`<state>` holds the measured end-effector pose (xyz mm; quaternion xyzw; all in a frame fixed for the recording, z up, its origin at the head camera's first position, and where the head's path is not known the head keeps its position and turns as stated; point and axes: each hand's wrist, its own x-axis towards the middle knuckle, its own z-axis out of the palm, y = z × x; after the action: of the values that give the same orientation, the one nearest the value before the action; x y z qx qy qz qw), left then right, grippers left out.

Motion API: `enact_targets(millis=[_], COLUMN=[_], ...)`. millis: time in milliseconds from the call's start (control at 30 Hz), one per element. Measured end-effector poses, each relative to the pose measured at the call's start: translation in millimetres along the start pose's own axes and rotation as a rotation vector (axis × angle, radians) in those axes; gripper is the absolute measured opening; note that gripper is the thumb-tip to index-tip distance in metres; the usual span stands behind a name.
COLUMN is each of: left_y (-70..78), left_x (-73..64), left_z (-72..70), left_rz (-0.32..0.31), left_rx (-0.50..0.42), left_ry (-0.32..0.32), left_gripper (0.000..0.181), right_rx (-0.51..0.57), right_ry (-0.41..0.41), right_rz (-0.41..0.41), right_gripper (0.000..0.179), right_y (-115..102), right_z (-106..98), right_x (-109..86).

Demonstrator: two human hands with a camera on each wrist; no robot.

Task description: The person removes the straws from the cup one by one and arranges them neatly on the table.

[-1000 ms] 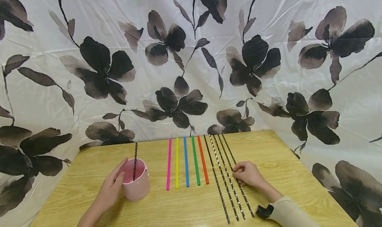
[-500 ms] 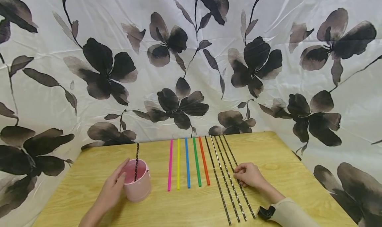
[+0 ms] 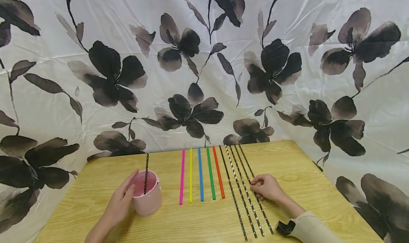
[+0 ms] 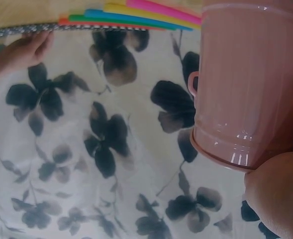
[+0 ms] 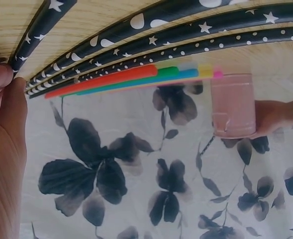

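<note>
My left hand (image 3: 119, 199) holds the side of a small pink pail (image 3: 147, 201), with the thumb on the near side and fingers around the far left of the rim. A black patterned straw (image 3: 146, 172) leans upright inside the pail. My right hand (image 3: 267, 188) pinches the rightmost black straw (image 3: 263, 214) near its middle between thumb and fingers. That straw lies along the table, and in the right wrist view it shows white stars. Just left of it lie several more black patterned straws (image 5: 151, 40), with dots, drops and stars.
Between pail and black straws, a pink straw (image 3: 181, 177), a yellow straw (image 3: 191, 175), a blue straw (image 3: 200, 174), a green straw (image 3: 211, 172) and a red straw (image 3: 218, 172) lie side by side on the wooden table (image 3: 179, 223). A floral cloth (image 3: 223, 83) hangs behind.
</note>
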<state>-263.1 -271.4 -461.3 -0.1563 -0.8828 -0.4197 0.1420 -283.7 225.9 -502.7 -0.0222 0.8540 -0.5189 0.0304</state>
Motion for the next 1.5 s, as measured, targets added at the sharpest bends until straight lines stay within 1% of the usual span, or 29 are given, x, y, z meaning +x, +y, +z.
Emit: enact_targets(millis=[133,333,367,467,600,767,900,1033,1200,1333,1500], left_y=[2.1,1.8,1.9,2.0,1.8,1.3,1.3,2.4,2.2,1.0,-1.3], left_x=[0.1,-0.1,-0.1,0.1,0.9,0.7,0.3,0.7,-0.2,-1.0,-2.4], left_z=[-0.6,-0.5,-0.5,-0.8,-2.0,-2.7,-2.3,-1.5,0.3,0.9,2.3], left_rz=[-0.003,-0.010,-0.010,-0.008,-0.003,-0.013,-0.015,-0.011,-0.006,-0.004,-0.001], left_rx=[-0.024,-0.027,-0.026,-0.017,-0.013,-0.024,-0.016,-0.015,-0.027,-0.038,-0.029], left_ry=[-0.009,-0.014,-0.014,-0.011,-0.005,-0.007,-0.003,-0.004,-0.001,-0.001,0.009], left_gripper=[0.043,0.043,0.043,0.043,0.043,0.043,0.043,0.043,0.042,0.042,0.043], right_rx=[-0.013,-0.056,-0.073,-0.077,-0.030,-0.006,0.038,0.093,0.122,0.135,0.107], right_ry=[0.024,0.046,0.051,0.053,0.040,0.003,-0.057,-0.118,-0.179,-0.208,-0.235], right_rz=[0.010,-0.041,-0.057,-0.089,-0.115,-0.150,-0.180,-0.207,-0.243,-0.259,-0.288], right_gripper=[0.013,0.016,0.016,0.017,0.017,0.019,0.020,0.016,0.015,0.013,0.011], right_y=[-3.4,-15.7,-18.9,-32.2,-57.2,-89.6,-111.4,-130.9,-157.4,-180.5,-206.5], right_z=[-1.0,-4.1,-4.3,-2.7,7.9,33.3,61.6,91.9,126.3,149.6,175.1], right_x=[0.6,5.4,6.8,11.6,20.8,35.0,46.0,54.9,60.0,61.5,62.0])
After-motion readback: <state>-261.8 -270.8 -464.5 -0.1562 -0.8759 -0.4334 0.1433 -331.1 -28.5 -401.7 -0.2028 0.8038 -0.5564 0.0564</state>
